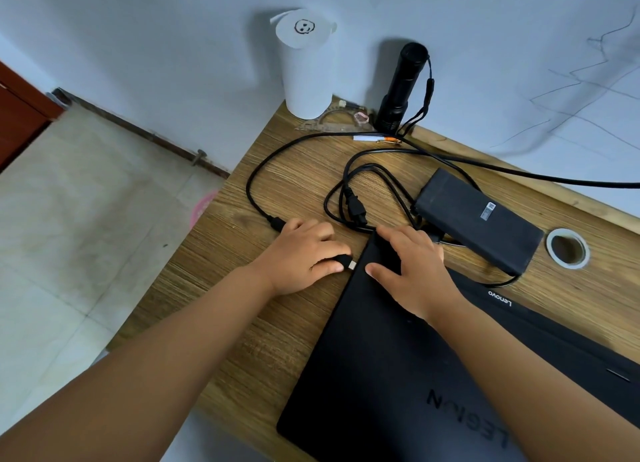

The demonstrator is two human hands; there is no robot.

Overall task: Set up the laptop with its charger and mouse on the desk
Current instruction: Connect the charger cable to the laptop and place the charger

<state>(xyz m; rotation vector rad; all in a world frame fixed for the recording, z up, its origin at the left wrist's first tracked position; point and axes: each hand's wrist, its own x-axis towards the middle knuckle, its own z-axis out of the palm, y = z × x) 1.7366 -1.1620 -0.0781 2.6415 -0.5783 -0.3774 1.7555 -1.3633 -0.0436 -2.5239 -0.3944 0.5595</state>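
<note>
A closed black laptop (398,375) lies on the wooden desk (242,323), its lid up. My left hand (304,254) grips the charger plug (348,262), whose metal tip sits just beside the laptop's left rear edge. My right hand (408,271) presses flat on the laptop's rear corner, fingers spread. The black charger brick (478,219) rests behind the laptop, its cables (367,191) looped on the desk. No mouse is in view.
A white paper roll (304,70) and a black flashlight (401,87) stand at the desk's back edge by the wall. A protractor (332,122) and a pen (377,139) lie there. A cable hole (568,248) sits right. The desk's left edge drops to the floor.
</note>
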